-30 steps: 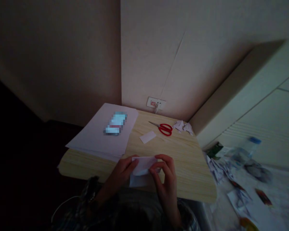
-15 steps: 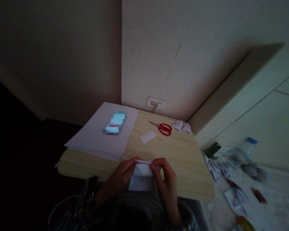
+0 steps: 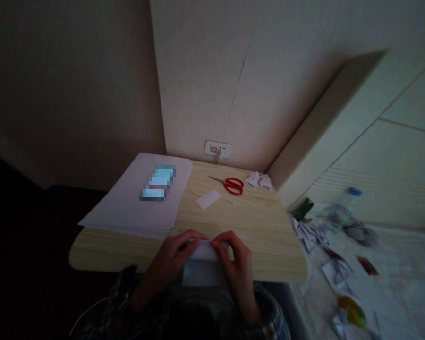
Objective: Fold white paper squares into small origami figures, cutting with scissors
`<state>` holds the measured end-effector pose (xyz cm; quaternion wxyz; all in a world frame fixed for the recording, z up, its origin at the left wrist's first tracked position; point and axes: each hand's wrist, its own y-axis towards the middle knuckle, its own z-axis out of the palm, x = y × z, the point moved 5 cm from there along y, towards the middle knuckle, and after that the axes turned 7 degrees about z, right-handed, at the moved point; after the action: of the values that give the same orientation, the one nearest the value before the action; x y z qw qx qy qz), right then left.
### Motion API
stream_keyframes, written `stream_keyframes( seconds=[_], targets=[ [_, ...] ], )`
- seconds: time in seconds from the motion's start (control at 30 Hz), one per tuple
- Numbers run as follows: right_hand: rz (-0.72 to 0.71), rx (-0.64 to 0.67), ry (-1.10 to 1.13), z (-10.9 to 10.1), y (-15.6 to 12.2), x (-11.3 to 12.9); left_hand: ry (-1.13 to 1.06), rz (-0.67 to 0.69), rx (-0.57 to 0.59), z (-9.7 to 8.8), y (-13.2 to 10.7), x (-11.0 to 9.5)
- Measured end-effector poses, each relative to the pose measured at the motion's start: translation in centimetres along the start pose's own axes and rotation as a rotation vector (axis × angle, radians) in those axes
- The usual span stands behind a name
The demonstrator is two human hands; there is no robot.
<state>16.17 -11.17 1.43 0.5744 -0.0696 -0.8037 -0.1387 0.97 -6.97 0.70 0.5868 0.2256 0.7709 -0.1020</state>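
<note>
A partly folded sheet of white paper [image 3: 202, 273] is held at the near edge of the small wooden table. My left hand [image 3: 177, 252] pinches its upper left edge. At the upper right edge, my right hand [image 3: 235, 259] grips it between thumb and fingers, and the fingertips of both hands almost meet along the top fold. Beyond them lie a small white paper rectangle [image 3: 208, 199] and red-handled scissors [image 3: 233, 185], blades toward the left. Folded paper pieces [image 3: 253, 180] sit at the far right corner.
On the table's left rests a stack of white sheets [image 3: 116, 208] with a phone [image 3: 158, 183] on top, its screen blurred. A wall socket [image 3: 217, 149] holds a plug. To the right, a light surface carries a plastic bottle [image 3: 349, 200], crumpled paper [image 3: 310, 236] and scattered items.
Both hands have drawn closer together along the paper's top edge, and the fold there now looks flatter. The whole view has shifted, so the table sits slightly further left.
</note>
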Motion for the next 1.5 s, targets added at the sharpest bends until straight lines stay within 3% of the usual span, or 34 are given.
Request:
stream_keyframes(
  seconds=[0.33, 1.1, 1.5],
  targets=[
    [0.006, -0.014, -0.020, -0.3, 0.1, 0.3, -0.011, 0.012, 0.024, 0.3, 0.0, 0.1],
    [-0.003, 0.009, -0.092, 0.2, -0.1, 0.2, -0.111, 0.011, -0.039, -0.2, -0.1, 0.0],
    [0.013, 0.078, -0.126, 1.0, 0.1, -0.9, -0.015, -0.006, -0.046, -0.3, -0.3, 0.2]
  ],
)
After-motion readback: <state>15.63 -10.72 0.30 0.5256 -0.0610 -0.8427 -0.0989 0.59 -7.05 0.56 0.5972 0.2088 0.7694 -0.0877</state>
